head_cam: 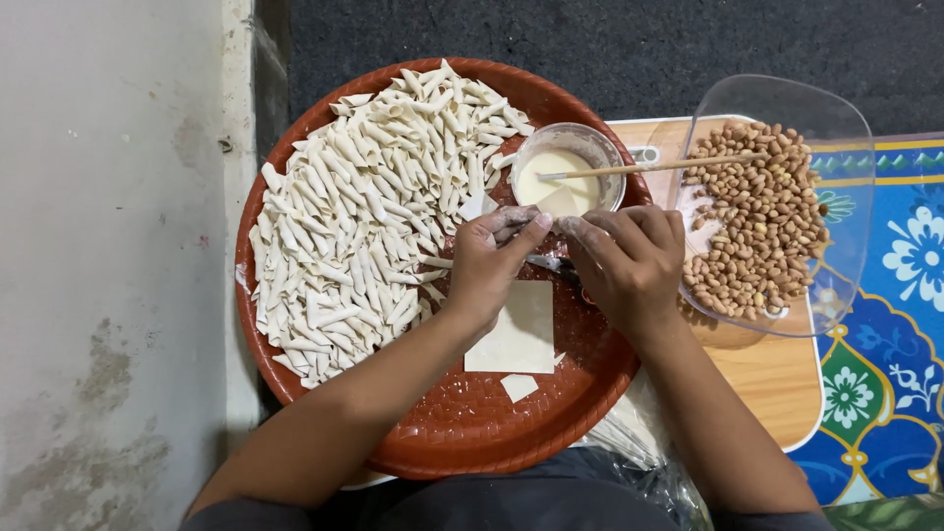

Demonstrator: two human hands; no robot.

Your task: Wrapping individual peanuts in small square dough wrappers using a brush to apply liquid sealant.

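Pale dough square (519, 329) just below left hand (489, 261) and right hand (629, 261), both pinching a small dough piece (559, 204).

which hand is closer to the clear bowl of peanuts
Right. The right hand sits just beside the clear bowl of peanuts, almost at its near edge. The left hand is farther off, over the red tray, on the other side of the right hand.

Both forearms are bare, no sleeves visible to the elbow. The left hand (489, 261) and right hand (629, 264), above the red tray's rim (462, 454), carry white flour dust on fingers. No rings or watch; dark grey clothing shows below that rim.
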